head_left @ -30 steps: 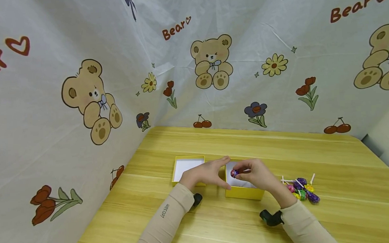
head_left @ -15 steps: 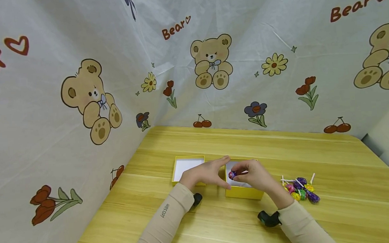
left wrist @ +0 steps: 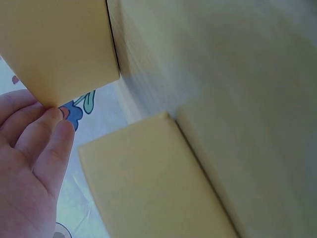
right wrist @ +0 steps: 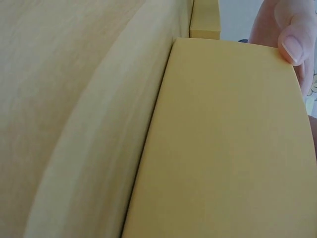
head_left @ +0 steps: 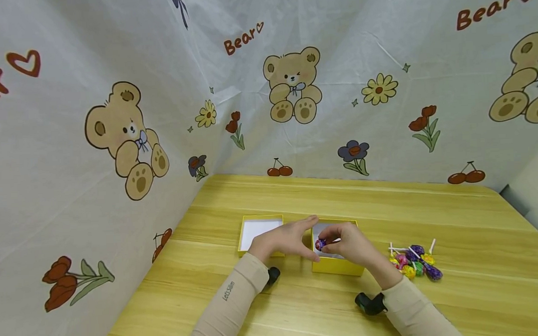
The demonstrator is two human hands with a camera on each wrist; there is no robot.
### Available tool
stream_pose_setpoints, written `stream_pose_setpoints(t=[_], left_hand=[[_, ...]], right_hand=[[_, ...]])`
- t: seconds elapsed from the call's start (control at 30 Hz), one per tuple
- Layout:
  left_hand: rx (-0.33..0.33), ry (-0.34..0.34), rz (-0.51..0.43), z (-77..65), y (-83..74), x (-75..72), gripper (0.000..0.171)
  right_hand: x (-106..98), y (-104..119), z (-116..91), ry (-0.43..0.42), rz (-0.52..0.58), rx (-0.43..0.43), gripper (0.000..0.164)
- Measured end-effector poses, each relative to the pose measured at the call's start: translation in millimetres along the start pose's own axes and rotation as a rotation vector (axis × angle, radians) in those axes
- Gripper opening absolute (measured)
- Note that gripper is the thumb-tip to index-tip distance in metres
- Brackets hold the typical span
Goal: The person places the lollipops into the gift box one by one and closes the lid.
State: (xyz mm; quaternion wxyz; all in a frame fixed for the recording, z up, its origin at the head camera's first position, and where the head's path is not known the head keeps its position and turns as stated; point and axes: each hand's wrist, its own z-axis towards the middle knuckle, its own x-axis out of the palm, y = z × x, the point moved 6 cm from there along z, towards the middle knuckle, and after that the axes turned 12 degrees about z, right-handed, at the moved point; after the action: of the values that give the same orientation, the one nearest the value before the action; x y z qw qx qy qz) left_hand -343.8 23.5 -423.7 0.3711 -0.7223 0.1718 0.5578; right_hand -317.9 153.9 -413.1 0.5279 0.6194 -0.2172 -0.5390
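In the head view my left hand [head_left: 290,239] spans the left side of a yellow open box [head_left: 338,266] with a white inside. Its thumb is at the near corner and its fingers reach the far one; the left wrist view has fingertips [left wrist: 62,124] right by the box's edge. Over the box opening, my right hand [head_left: 351,242] pinches a lollipop [head_left: 319,244] in a purple and red wrapper, its stick hidden by the fingers. In the right wrist view the box front [right wrist: 223,134] fills the middle, with the left thumb [right wrist: 293,48] on its upper corner.
Left of the box lies a yellow lid [head_left: 253,229], white inside, partly behind the left hand. A pile of several wrapped lollipops [head_left: 417,262] is on the wooden table [head_left: 472,289] to the right. A bear-print cloth [head_left: 248,113] hangs behind and at the left.
My right hand has moved slightly left and down with the lollipop, toward the box's left side. The left hand, box, lid and pile stay where they were.
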Motion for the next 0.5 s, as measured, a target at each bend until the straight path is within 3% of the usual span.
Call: stream_pose_setpoints(t=[0.5], left_hand=[[0.008, 0.0, -0.005, 1.5, 0.1, 0.2, 0.104]], right_hand=[[2.2, -6.8, 0.4, 0.009, -0.007, 0.005, 0.018]])
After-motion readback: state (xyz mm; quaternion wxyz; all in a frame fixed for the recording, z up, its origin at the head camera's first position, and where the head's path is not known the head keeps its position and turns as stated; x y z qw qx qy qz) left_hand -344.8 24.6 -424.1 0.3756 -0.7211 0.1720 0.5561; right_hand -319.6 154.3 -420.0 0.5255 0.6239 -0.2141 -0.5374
